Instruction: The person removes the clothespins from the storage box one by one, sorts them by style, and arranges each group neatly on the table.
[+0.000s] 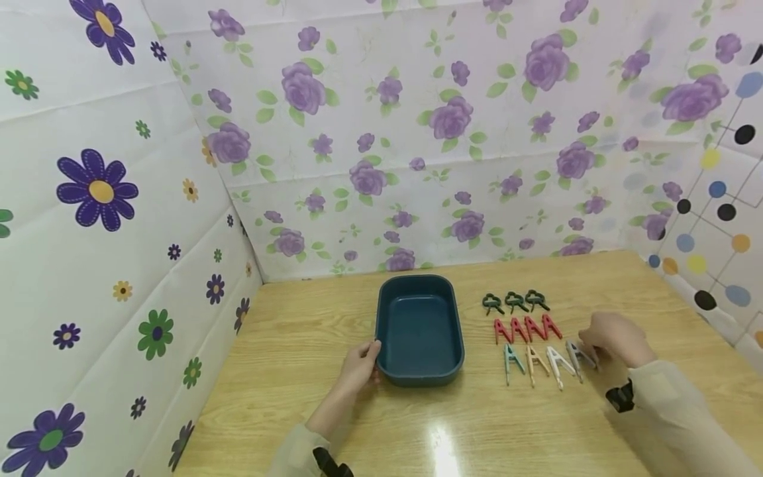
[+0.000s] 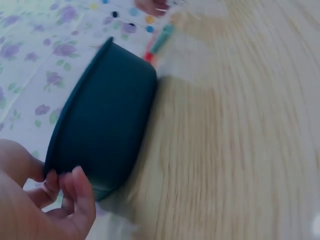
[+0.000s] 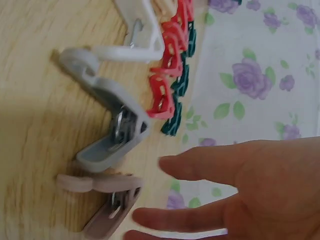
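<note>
At the left long side of a dark teal rectangular plastic basin [image 1: 420,331], my left hand [image 1: 360,363] pinches the rim between thumb and fingers. The left wrist view shows this left hand [image 2: 55,200] at the basin's edge from below. My right hand [image 1: 616,336] is at the right end of the front row of clothespins. In the right wrist view its fingers [image 3: 200,167] are spread and straight, close to a pinkish-brown clothespin [image 3: 107,200], with nothing between them. Beside that stands a grey clothespin [image 3: 112,115], then a white clothespin [image 3: 145,35].
Right of the basin stand rows of clips: three dark green clips [image 1: 515,302] at the back, several red clothespins [image 1: 527,328] in the middle. In front are a light blue clothespin [image 1: 512,362] and a peach clothespin [image 1: 538,364]. Flower-printed cloth [image 1: 369,218] borders the wooden table [image 1: 298,331].
</note>
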{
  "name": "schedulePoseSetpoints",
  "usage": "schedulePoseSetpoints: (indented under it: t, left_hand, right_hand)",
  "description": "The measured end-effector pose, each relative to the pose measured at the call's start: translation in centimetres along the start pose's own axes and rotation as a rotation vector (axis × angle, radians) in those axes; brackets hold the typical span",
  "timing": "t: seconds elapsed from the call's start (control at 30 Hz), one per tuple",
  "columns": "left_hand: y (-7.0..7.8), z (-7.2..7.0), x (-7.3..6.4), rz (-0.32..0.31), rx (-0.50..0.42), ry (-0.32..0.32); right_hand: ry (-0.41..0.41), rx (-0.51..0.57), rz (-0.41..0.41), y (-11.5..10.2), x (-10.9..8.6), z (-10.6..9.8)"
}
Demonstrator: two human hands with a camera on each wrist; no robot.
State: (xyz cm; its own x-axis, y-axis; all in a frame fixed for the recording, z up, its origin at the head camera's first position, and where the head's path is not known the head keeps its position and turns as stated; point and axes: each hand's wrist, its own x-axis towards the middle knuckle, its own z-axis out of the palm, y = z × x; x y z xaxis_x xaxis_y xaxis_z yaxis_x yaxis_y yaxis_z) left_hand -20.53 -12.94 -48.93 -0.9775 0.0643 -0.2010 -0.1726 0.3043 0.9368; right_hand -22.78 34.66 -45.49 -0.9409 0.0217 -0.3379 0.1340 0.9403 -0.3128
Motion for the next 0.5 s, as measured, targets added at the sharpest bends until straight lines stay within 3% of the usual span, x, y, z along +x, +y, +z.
schedulePoseSetpoints:
  t: [0.1, 0.27, 0.33, 0.5]
  left_hand:
    - [-0.1, -0.1, -0.2, 0.119, 0.184, 0.037]
    - [0.0, -0.3, -0.4, 0.264, 0.392, 0.099]
    - [-0.1, -0.3, -0.5, 0.297, 0.443, 0.122]
    - [-0.3, -0.8, -0.2, 0.355, 0.547, 0.165]
  right_hand:
    - [0.06, -0.028, -0.084, -0.5, 0.2, 0.1]
    - [0.329, -0.033, -0.324, -1.3, 0.7, 0.8]
    - [0.408, -0.024, -0.42, -1.3, 0.8, 1.1]
    - [0.494, -0.036, -0.571, -1.4, 0.9, 2.0]
